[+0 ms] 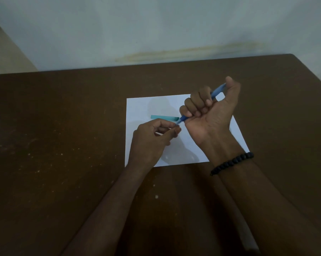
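Hands meet over a white sheet [137, 108] on a brown table [63, 126]: right hand [209, 117] fisted round a blue pen [217, 90], left hand [152, 137] pinching its near tip. A teal cap [164, 117] lies on the sheet just beyond, so uncapping seems done, tip work unfinished.

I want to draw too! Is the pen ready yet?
Not quite. Done: a teal piece, maybe the cap, lies off on the paper. In hand: the right hand grips the pen and the left hand pinches its tip end. Left: the paper shows no marks, so writing has not begun.
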